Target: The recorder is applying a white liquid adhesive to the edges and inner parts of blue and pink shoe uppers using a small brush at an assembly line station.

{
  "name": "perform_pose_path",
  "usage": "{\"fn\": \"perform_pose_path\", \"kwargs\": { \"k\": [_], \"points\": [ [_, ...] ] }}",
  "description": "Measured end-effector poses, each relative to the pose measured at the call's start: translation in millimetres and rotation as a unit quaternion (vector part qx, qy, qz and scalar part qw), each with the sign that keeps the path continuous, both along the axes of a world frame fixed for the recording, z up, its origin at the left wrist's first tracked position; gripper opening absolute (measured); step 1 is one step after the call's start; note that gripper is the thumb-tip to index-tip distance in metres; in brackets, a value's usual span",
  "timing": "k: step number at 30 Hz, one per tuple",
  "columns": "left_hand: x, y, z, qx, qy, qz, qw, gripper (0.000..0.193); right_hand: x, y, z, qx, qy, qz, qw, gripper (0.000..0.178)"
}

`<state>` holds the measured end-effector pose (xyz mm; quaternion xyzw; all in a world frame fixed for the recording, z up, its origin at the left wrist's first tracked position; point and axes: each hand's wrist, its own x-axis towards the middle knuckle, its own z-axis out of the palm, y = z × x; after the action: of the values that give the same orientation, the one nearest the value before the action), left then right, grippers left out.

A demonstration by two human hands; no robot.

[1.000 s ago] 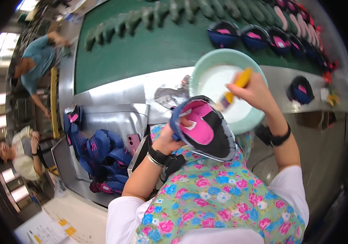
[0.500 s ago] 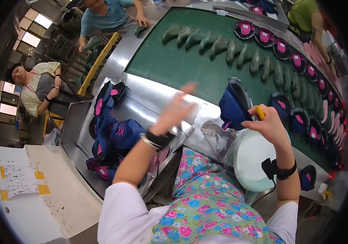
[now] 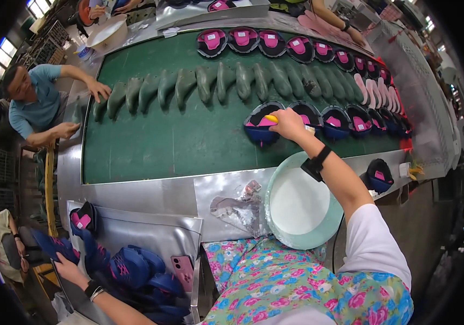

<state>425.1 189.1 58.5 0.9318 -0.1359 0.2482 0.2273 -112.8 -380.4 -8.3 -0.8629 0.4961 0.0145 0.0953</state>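
Observation:
My left hand (image 3: 72, 271) is closed on a blue shoe upper (image 3: 53, 245) with pink trim, at the left side of a metal bin (image 3: 180, 221). More blue uppers (image 3: 129, 266) with pink laces lie piled there. My right hand (image 3: 290, 125) is closed round a yellow-handled tool (image 3: 271, 118), its working end mostly hidden by the hand. Below that hand another blue upper (image 3: 252, 133) with a pink lining rests on the green work surface (image 3: 150, 151), at the left end of a row of uppers (image 3: 336, 123). Whether my fingers touch it, I cannot tell.
A pale green basin (image 3: 271, 203) of white liquid stands close before me. Dark green shoe lasts (image 3: 205, 84), pink insoles (image 3: 370, 89) and more uppers (image 3: 242, 39) form rows. A pink phone (image 3: 183, 271) lies in the bin. A co-worker (image 3: 37, 97) reaches over the left edge.
My view has turned. My right hand has gone from above the basin to the green surface, where the upper it held now rests. My left hand, open and empty before, now grips another upper.

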Motion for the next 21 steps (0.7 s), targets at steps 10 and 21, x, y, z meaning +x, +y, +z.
{"fn": "perform_pose_path", "kwargs": {
  "k": [10, 21],
  "points": [
    [-262.2, -202.0, 27.5, -0.545, 0.646, -0.319, 0.428, 0.033, 67.9, 190.9, 155.1, 0.42, -0.482, 0.285, 0.714, 0.069],
    [-354.2, -193.6, 53.2, -0.195, 0.485, -0.613, 0.593, 0.089, -4.1, 235.5, 164.3, 0.352, -0.361, 0.301, 0.809, 0.046]
  ]
}}
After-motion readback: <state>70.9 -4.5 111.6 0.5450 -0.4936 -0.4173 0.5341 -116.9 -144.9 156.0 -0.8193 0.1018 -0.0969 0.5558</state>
